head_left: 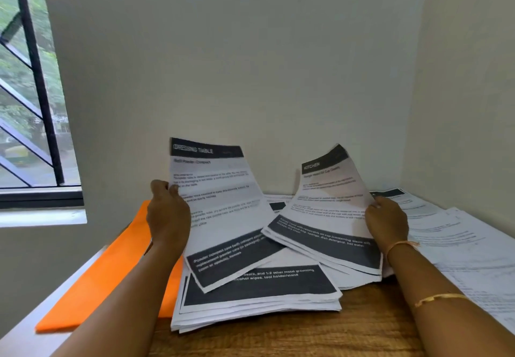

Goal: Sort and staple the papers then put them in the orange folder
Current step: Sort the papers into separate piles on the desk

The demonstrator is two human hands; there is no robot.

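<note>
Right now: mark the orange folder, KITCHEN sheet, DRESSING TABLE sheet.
orange folder [103,281], head view, bare cover.
KITCHEN sheet [331,192], head view, mid-page text.
DRESSING TABLE sheet [220,206], head view, mid-page text.

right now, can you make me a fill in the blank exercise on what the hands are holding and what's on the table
1. The left hand grips a sheet whose header reads DRESSING ____.
2. The right hand holds a bundle of papers whose top page is headed ____.
3. The folder lying left of the paper stack on the table is coloured ____.

Missing words: TABLE; KITCHEN; orange
</note>
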